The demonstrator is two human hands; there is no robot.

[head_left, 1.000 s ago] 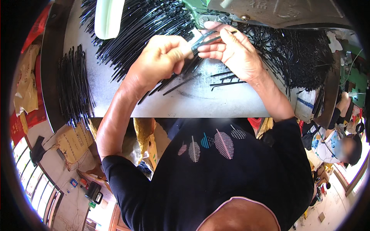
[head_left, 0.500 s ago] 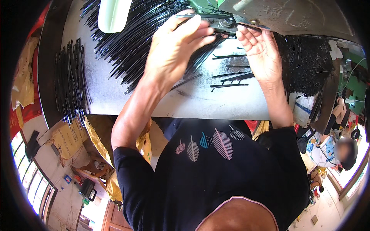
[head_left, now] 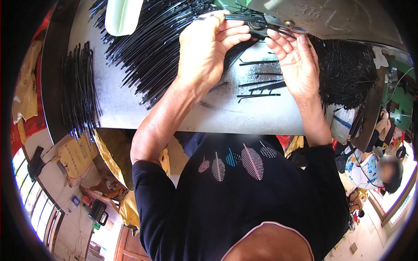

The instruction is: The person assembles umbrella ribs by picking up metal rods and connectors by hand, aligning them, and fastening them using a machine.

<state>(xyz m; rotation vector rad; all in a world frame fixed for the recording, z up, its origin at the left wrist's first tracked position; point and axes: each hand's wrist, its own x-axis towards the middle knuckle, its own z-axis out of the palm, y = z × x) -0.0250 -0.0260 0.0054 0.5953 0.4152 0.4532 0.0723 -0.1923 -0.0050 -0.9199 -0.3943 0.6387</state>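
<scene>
Hands [head_left: 202, 54] hold slim black strips [head_left: 241, 17] (glossy, straight) above a smudged tabletop [head_left: 209, 121].

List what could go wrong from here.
The right hand is close to the dark grey metal cover and might get scraped.
The slim black strip in the left hand could slip onto the glossy black rod pile.
The right hand could also knock the loose, thin black rods beside it.
</scene>
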